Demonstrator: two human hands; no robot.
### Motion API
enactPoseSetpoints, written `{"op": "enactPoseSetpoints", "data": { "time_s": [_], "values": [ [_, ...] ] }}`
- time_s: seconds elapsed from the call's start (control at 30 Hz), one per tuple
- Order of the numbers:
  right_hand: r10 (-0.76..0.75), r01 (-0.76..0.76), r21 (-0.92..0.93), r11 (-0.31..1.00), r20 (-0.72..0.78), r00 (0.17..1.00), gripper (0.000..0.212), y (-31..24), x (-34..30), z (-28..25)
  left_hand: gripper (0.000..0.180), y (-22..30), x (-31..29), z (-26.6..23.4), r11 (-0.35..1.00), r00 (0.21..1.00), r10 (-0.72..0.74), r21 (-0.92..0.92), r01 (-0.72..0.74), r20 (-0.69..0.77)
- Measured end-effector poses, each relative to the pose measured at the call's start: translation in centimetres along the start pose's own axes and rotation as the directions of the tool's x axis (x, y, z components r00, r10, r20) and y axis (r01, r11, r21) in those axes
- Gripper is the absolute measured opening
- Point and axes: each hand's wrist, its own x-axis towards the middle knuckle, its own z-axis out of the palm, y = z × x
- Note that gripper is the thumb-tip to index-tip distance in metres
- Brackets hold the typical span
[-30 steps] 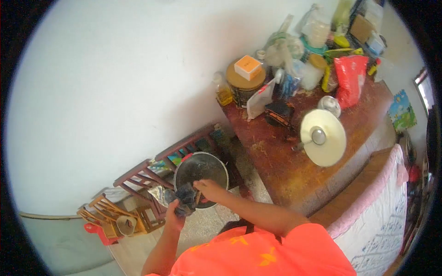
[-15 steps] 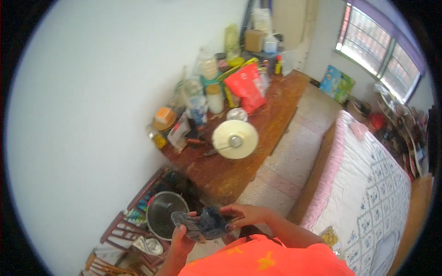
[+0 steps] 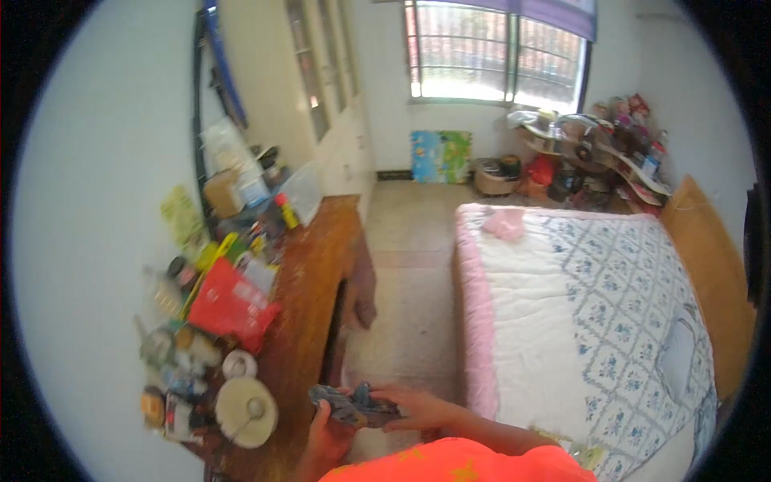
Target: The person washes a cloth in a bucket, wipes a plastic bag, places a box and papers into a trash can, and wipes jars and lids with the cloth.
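Observation:
Close to my body, at the lower middle, I hold a dark grey, crumpled, soft-looking bundle [image 3: 349, 408]; it is too blurred to name its exact kind. My left hand [image 3: 328, 434] grips its left end, with the thumb on top and the fingers behind. From the right side my right hand [image 3: 418, 406] closes on the other end, fingers over it. Left of my hands, on the wooden table [image 3: 309, 289], stands a cream bowl [image 3: 233, 410] with a spoon-like utensil in it. A small white cup [image 3: 239, 365] is just behind the bowl.
A red bag [image 3: 226, 301], bottles and jars crowd the table's wall side. Right of the floor strip [image 3: 409, 313] stands a bed [image 3: 522, 337] with a pink edge and patterned cover. Beyond are a foam mat [image 3: 441, 157], a cluttered shelf [image 3: 590, 149] and a window [image 3: 462, 52].
My view has swung right toward the window and bed, so the table now lies at the left. The grey bundle stays in both hands and looks flatter and more drawn together.

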Motion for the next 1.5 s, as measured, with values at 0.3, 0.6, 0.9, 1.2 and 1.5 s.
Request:
{"op": "enactPoseSetpoints", "data": {
  "time_s": [0.3, 0.6, 0.9, 1.2, 1.5],
  "values": [
    [0.175, -0.085, 0.276, 0.957, -0.320, 0.931, 0.025, 7.3, 3.8, -15.2, 0.043, 2.7, 19.4, 6.6, 0.955, 0.976, -0.176, 0.263, 0.138, 0.128],
    [0.503, -0.034, 0.799, 0.601, -0.345, 0.793, 0.023, 12.0, 12.9, -31.3, 0.068, 5.9, 39.0, 8.9, 0.912, 0.945, -0.255, 0.377, 0.164, 0.206],
    [0.506, 0.043, 0.733, 0.679, -0.510, 0.695, 0.033, 20.1, 19.5, -45.2, 0.042, 6.2, 58.0, 13.3, 0.628, 0.970, -0.217, 0.777, 0.052, 0.110],
    [0.327, -0.197, 0.454, 0.869, -0.227, 0.917, 0.038, 31.2, 27.3, -59.3, 0.028, 4.1, 77.4, 24.1, 0.833, 0.892, -0.398, 0.492, 0.253, 0.214],
    [0.304, -0.144, 0.737, 0.661, -0.086, 0.949, 0.044, 38.4, 28.6, -71.7, 0.031, 5.3, 94.0, 33.8, 0.932, 0.913, -0.361, 0.027, 0.362, 0.192]
  ]
}}
